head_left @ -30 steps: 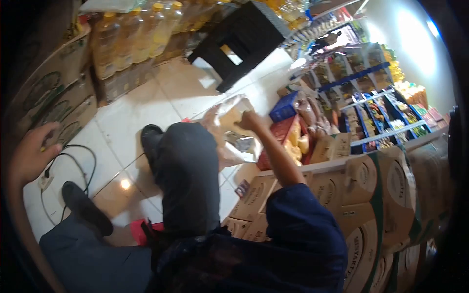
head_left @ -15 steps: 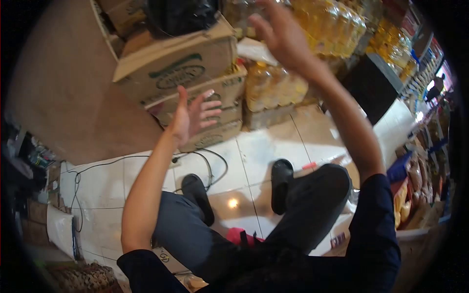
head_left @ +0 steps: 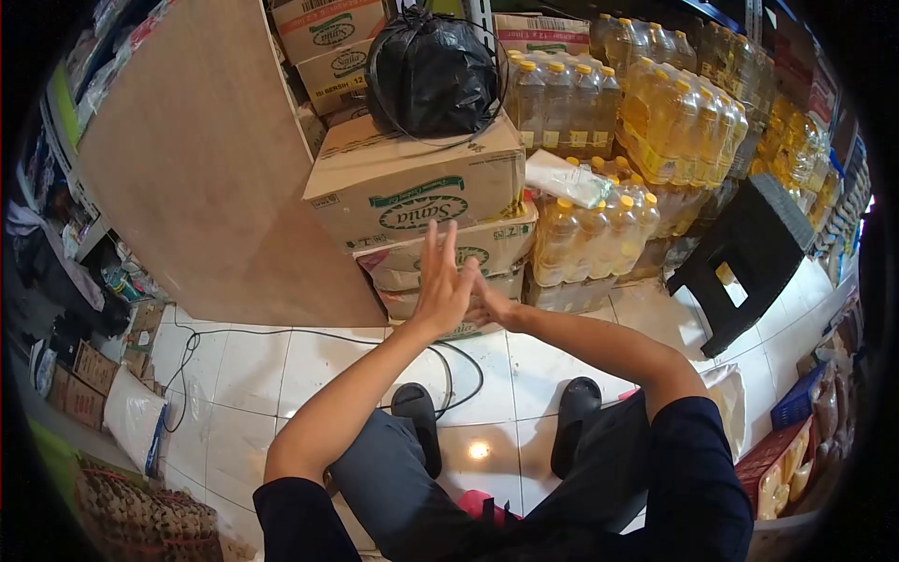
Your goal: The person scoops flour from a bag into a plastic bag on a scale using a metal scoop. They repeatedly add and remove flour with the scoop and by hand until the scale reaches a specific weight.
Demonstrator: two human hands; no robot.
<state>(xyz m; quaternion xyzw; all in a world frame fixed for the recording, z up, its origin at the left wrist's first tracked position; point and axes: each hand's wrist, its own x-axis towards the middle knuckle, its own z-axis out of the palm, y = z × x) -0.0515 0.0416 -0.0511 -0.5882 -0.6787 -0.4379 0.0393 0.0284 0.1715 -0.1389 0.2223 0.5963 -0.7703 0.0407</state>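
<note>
My left hand (head_left: 444, 286) is raised in front of the stacked cartons, with its fingers stretched upward and nothing in it. Against or just beside its palm side is my right hand (head_left: 493, 304), fingers apart and partly hidden behind the left; it holds nothing visible. Behind both hands stands a stack of brown cardboard cartons (head_left: 421, 192) printed with green lettering. On the top carton sits a knotted black plastic bag (head_left: 435, 80). Plastic-wrapped packs of yellow-capped oil bottles (head_left: 595, 234) stand to the right of the stack.
A black step stool (head_left: 749, 253) stands tilted in view at the right. A black cable (head_left: 239, 330) runs across the white tile floor (head_left: 243, 370) and loops near my feet. At left rises a brown wooden panel (head_left: 201, 187). A red crate (head_left: 773, 459) holds packed goods.
My hands have come together in front of the cartons; the right one has dropped from high up near the bottles. The view has shifted, showing more of the bag and bottle packs.
</note>
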